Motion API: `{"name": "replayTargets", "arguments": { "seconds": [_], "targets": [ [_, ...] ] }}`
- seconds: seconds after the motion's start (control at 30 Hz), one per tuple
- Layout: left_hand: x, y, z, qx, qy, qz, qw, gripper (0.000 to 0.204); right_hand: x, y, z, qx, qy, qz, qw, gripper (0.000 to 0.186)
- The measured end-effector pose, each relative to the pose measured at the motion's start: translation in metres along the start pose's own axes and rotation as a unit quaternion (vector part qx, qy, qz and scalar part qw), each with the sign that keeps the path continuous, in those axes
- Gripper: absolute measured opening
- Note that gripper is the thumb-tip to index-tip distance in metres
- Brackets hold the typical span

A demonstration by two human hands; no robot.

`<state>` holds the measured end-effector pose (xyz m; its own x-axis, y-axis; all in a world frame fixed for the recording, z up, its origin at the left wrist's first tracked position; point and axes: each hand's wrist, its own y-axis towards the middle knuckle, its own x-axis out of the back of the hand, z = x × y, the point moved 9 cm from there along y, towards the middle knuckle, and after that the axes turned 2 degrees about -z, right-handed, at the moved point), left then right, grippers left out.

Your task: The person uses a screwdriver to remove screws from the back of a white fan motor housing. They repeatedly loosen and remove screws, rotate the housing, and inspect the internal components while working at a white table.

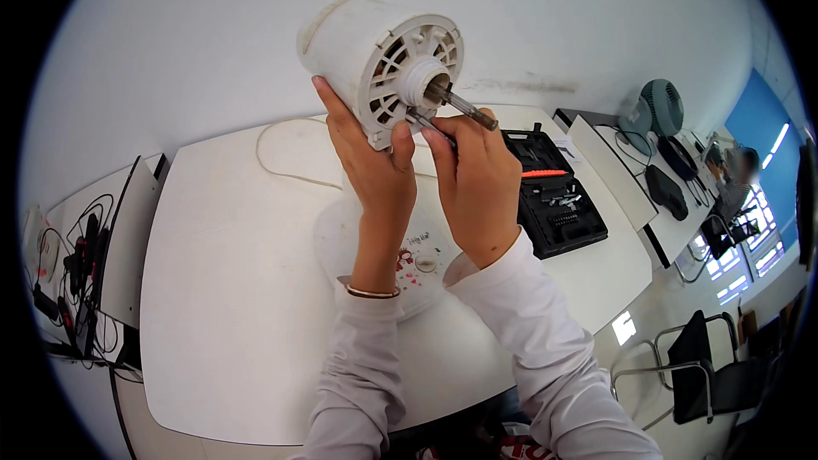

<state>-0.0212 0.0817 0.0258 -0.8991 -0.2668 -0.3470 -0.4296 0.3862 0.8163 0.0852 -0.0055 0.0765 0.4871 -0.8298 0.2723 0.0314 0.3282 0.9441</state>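
A white fan motor housing (341, 47) with a slotted round front is raised above the table, tilted, its metal shaft (473, 111) pointing to the lower right. My left hand (375, 158) supports it from below, fingers wrapped along the underside and thumb near the front rim. My right hand (480, 175) pinches a slim dark metal tool (417, 117), which looks like a screwdriver; its tip meets the housing's front below the shaft collar. The fingers hide most of the tool. Beneath my hands lies a white fan base (336, 234) with small red printed pictures.
An open black tool case (562, 234) with bits and an orange strip lies right on the white table (230, 324). A pale cord (273, 170) curves at the back left. Tangled black cables (81, 260) sit at far left; a grey fan (660, 106) and black chair (699, 366) stand right.
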Motion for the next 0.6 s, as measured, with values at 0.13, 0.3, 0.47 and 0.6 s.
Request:
{"name": "replayTargets", "arguments": {
  "seconds": [0.13,0.3,0.47,0.6],
  "targets": [
    [0.002,0.0,0.001,0.005,-0.014,0.005,1.0,0.09,-0.007,0.003,0.0,-0.011,0.011,0.017,1.0,0.009],
    [-0.008,-0.002,0.002,-0.017,0.021,0.024,0.999,0.083,-0.017,0.008,-0.026,-0.051,0.027,0.09,0.994,0.023],
    [-0.004,-0.004,0.018,0.066,-0.027,0.022,0.997,0.089,-0.022,0.001,-0.013,-0.058,0.064,0.1,0.991,0.017],
    [-0.009,-0.005,0.006,0.074,-0.028,0.043,0.996,0.087,-0.006,0.0,0.003,0.003,0.011,0.105,0.994,0.014]
  ]
}}
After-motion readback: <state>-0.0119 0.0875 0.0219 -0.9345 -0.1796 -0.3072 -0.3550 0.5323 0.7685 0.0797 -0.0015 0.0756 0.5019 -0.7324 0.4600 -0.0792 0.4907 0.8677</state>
